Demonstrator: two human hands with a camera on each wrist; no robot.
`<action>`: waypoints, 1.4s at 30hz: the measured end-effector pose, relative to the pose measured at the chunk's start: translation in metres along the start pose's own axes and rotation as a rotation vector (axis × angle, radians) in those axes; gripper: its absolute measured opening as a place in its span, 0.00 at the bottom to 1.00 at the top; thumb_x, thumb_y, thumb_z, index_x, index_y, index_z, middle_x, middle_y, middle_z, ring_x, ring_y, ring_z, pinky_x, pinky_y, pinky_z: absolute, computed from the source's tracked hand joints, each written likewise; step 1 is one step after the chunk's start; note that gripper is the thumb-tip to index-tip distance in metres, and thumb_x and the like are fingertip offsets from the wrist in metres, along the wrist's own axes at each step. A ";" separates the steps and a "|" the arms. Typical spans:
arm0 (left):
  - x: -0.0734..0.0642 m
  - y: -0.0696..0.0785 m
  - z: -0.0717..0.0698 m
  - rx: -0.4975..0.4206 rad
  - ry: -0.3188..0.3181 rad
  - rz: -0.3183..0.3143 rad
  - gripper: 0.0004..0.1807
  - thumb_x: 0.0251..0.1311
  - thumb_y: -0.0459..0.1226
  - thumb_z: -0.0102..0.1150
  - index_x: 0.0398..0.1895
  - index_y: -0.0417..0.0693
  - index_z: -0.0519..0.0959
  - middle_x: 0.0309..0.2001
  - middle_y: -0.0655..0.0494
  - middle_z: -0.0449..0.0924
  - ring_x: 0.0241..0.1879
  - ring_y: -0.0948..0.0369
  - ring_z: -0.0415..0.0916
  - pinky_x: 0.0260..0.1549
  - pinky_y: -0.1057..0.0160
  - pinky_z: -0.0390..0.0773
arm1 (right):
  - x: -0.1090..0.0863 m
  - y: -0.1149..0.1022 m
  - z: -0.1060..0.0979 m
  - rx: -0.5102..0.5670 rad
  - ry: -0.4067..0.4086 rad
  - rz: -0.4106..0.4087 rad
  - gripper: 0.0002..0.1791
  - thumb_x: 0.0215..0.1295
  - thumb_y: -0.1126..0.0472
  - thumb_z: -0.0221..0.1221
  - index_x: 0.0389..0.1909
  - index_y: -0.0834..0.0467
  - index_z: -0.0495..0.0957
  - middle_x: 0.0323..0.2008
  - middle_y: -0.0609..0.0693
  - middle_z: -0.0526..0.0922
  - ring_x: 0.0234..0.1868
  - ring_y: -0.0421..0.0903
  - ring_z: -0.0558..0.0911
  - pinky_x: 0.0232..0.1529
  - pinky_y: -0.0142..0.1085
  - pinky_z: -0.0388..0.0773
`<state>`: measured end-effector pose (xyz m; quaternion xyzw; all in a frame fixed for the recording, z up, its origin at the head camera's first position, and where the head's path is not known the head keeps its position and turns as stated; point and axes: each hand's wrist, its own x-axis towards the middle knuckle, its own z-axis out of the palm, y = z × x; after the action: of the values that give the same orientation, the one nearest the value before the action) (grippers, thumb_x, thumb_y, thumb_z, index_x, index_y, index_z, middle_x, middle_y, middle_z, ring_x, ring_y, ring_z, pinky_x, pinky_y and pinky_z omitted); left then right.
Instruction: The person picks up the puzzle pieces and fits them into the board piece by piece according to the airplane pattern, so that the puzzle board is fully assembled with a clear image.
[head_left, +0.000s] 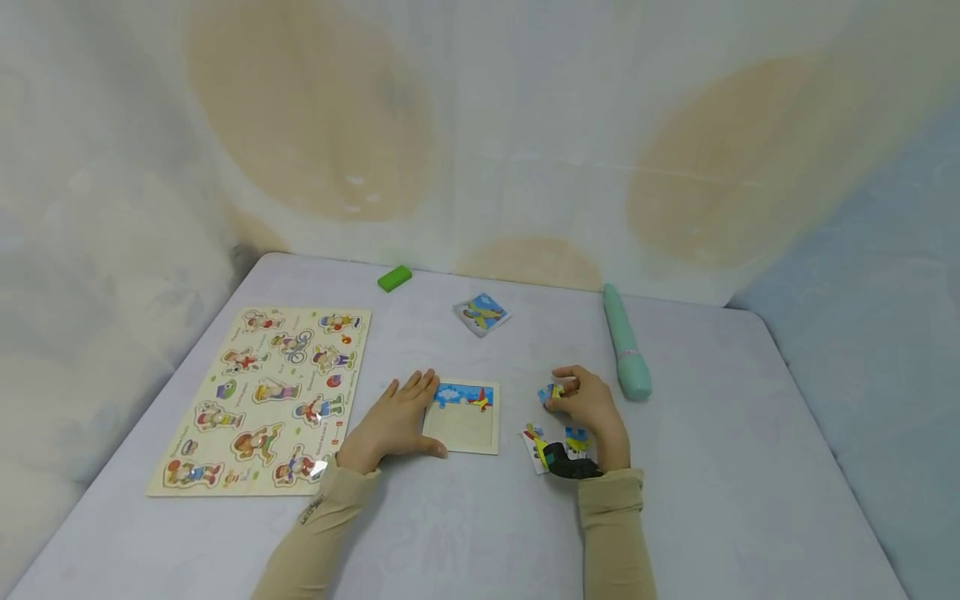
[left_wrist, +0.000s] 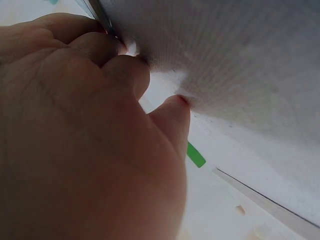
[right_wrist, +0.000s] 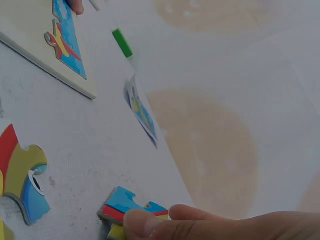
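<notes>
My left hand (head_left: 393, 427) rests on the left side of a small wooden puzzle tray (head_left: 465, 435), thumb and fingers spread along its edge. Two joined blue puzzle pieces (head_left: 462, 394) with clouds and a red-and-yellow shape lie along the tray's top. To the right, my right hand (head_left: 592, 408) pinches a blue, red and yellow puzzle piece (right_wrist: 131, 201) between thumb and fingers, just above the table. Two more loose pieces, one with red and yellow (head_left: 536, 448) and one blue and yellow (head_left: 577, 439), lie under the right wrist, partly hidden by its black strap.
A large wooden board with sports figures (head_left: 281, 367) lies at the left. Toward the back are a green block (head_left: 394, 278) and a small picture card with an airplane (head_left: 482, 314). A mint-green tapered stick (head_left: 627, 346) lies right of the right hand. Fabric walls surround the table.
</notes>
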<state>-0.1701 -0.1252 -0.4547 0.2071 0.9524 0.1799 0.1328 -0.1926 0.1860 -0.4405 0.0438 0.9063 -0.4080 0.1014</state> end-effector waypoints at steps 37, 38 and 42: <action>-0.001 0.001 -0.002 -0.007 -0.002 -0.007 0.64 0.39 0.59 0.74 0.75 0.39 0.52 0.77 0.45 0.46 0.77 0.47 0.42 0.73 0.39 0.45 | 0.003 -0.031 0.031 0.161 0.076 -0.185 0.14 0.65 0.60 0.61 0.52 0.55 0.81 0.35 0.54 0.83 0.27 0.43 0.73 0.25 0.27 0.69; 0.000 0.001 -0.001 -0.006 -0.001 -0.005 0.64 0.39 0.59 0.74 0.75 0.39 0.52 0.77 0.45 0.46 0.77 0.47 0.42 0.73 0.39 0.45 | 0.003 -0.033 0.035 0.156 0.061 -0.184 0.15 0.64 0.60 0.62 0.51 0.56 0.81 0.34 0.53 0.83 0.27 0.42 0.74 0.25 0.28 0.69; 0.001 -0.001 0.000 0.000 0.001 -0.002 0.65 0.39 0.60 0.73 0.75 0.39 0.52 0.77 0.45 0.46 0.77 0.47 0.43 0.73 0.39 0.46 | 0.001 -0.043 0.051 0.178 0.014 -0.183 0.15 0.61 0.61 0.65 0.48 0.59 0.81 0.30 0.53 0.85 0.26 0.44 0.81 0.25 0.30 0.73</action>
<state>-0.1709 -0.1255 -0.4551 0.2061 0.9527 0.1801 0.1323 -0.1933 0.1194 -0.4421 -0.0272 0.8675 -0.4939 0.0531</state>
